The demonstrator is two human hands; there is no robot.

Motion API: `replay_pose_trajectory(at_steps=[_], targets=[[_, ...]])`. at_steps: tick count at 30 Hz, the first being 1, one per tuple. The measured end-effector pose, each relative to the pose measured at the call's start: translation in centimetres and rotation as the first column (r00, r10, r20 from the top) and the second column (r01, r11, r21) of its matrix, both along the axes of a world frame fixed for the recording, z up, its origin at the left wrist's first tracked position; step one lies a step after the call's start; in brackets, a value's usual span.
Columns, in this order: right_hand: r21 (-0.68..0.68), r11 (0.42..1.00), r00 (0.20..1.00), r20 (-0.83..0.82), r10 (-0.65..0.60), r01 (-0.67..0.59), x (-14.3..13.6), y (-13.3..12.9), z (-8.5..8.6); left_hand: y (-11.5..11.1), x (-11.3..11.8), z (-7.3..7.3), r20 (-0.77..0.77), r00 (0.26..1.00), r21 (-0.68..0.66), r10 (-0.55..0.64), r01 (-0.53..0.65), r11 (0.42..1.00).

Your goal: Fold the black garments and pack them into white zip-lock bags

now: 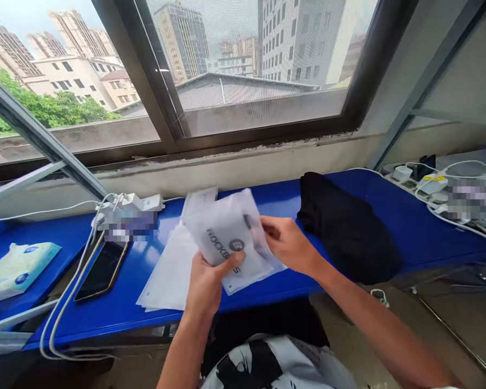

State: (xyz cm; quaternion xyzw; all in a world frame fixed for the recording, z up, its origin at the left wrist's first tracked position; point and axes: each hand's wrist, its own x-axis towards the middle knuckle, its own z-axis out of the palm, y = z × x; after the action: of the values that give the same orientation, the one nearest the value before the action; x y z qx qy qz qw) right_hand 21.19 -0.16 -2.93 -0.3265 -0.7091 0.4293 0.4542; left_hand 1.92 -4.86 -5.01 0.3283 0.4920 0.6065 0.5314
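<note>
Above the front of the blue table, my left hand (213,278) grips a frosted plastic bag (222,227) with dark printed lettering and a round logo, its thumb pressed on the print. My right hand (285,240) is closed at the bag's right edge, its fingertips partly hidden by the plastic. Something dark shows through near the bag's upper right; I cannot make out what it is. Under and left of the held bag lies a stack of similar flat bags (168,273). Folded black cloth (340,227) rests to the right of my right hand.
A phone (102,270) lies on the left beside white cables and a power strip with chargers (132,204). Farther left is a tissue pack (24,270). More chargers and cables (433,183) sit at the right. Metal frame posts rise on both sides, with a window behind.
</note>
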Motion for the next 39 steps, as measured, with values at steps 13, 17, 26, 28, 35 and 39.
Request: replay_pose_trajectory(at_steps=[13, 17, 26, 28, 35, 39], targets=[[-0.235, 0.944, 0.858, -0.409, -0.311, 0.230, -0.3, -0.1, -3.4, 0.6, 1.3, -1.4, 0.272, 0.962, 0.136, -0.001, -0.037, 0.990], [-0.203, 0.923, 0.774, -0.502, -0.386, 0.328, 1.0, 1.8, -2.1, 1.8, -4.2, 2.4, 0.171, 0.984, 0.397, 0.057, -0.122, 0.910], [0.325, 0.890, 0.941, -0.216, -0.258, 0.319, -0.7, 0.0, 0.7, 2.5, 1.6, 8.6, -0.768, 0.579, 0.572, 0.275, 0.425, 0.702], [0.373, 0.874, 0.943, -0.234, -0.237, 0.312, -0.7, -0.3, 1.1, 2.6, 3.1, 8.5, -0.768, 0.558, 0.594, 0.316, 0.435, 0.676], [0.393, 0.740, 0.835, -0.334, -0.438, 0.546, 1.8, -0.1, 2.1, 2.9, 2.3, 7.8, -0.741, 0.567, 0.631, 0.360, 0.404, 0.662], [0.369, 0.594, 0.699, -0.368, -0.613, 0.715, 3.6, 1.0, 1.8, 3.6, -0.3, 6.2, -0.781, 0.540, 0.558, 0.313, 0.378, 0.739]])
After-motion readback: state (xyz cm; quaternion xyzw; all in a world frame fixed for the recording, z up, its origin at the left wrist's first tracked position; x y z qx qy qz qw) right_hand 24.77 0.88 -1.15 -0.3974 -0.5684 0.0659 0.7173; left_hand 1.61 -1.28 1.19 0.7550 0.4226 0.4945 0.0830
